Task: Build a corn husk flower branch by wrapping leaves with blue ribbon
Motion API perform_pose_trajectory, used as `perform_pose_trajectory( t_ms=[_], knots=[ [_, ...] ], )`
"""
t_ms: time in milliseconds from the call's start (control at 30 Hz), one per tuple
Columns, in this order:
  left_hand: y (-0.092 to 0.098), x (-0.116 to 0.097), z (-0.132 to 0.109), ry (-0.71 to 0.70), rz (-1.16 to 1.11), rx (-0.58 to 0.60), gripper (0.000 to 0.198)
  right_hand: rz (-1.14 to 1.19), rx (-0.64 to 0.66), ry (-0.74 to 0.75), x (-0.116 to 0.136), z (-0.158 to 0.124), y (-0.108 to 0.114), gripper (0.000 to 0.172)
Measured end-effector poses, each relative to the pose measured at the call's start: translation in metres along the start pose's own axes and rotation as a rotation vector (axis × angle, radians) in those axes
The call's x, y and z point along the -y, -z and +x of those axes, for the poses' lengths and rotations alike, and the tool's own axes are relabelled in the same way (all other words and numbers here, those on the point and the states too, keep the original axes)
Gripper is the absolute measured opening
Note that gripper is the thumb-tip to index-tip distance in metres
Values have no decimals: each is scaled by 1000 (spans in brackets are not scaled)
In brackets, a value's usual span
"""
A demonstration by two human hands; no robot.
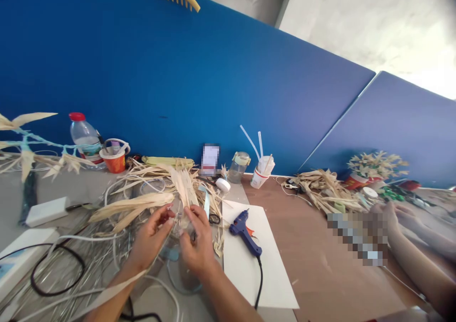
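Both hands work close together over a pile of dried corn husks. My left hand [151, 239] has its thumb and fingers pinched at the base of a pale corn husk [133, 205] that spreads out to the left. Beside it, my right hand [198, 241] is closed on another husk strip [183, 184] pointing up and away. Something small and whitish lies between the fingertips, too blurred to name. Scissors with dark handles [214, 218] rest just right of my right hand. On a white sheet [272, 269] lies a blue glue gun [245, 232].
White and black cables [83, 265] and thin wires cover the left side. Along the blue partition [213, 75] stand a red-capped bottle [83, 134], a red cup [113, 160], a phone, a jar [238, 167] and a white cup [261, 177]. Another person's arms [416, 246] are at right.
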State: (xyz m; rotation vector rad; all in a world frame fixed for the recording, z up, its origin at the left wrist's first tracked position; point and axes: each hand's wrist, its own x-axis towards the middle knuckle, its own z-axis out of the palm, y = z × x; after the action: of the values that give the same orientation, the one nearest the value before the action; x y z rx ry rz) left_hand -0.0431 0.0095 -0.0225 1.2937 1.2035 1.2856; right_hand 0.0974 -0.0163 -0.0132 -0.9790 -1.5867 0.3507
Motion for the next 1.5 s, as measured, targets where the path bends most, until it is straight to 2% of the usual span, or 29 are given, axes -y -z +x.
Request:
perform_pose_trajectory(
  t_ms=[200,300,533,700,800,900,1067,1200,1300,1500],
  knots=[
    [-4,-8,1,93,-105,-9,42,30,104,5,7,-3,-3,46],
    [-3,-8,3,75,-73,-36,35,97,129,-40,5,-3,-5,44],
    [-3,5,6,128,-128,19,29,507,-36,-417,-3,4,-4,22],
    [-1,11,9,114,-107,46,32,914,-84,-751,-7,8,-4,13],
    [-1,10,7,60,-8,41,29,1120,-92,-861,-7,12,1,9],
    [-3,6,4,-27,74,52,26,1258,-112,-923,-9,18,7,14],
    [-4,2,3,-85,131,30,25,1319,-345,-924,-16,26,20,22],
    [-4,3,2,-105,142,58,25,1423,-347,-820,-19,31,36,15],
    [-3,5,3,-105,116,42,26,1416,-352,-725,-21,34,48,17],
    [3,9,7,-74,92,7,29,1418,-539,-673,-39,41,74,19]
  ],
)
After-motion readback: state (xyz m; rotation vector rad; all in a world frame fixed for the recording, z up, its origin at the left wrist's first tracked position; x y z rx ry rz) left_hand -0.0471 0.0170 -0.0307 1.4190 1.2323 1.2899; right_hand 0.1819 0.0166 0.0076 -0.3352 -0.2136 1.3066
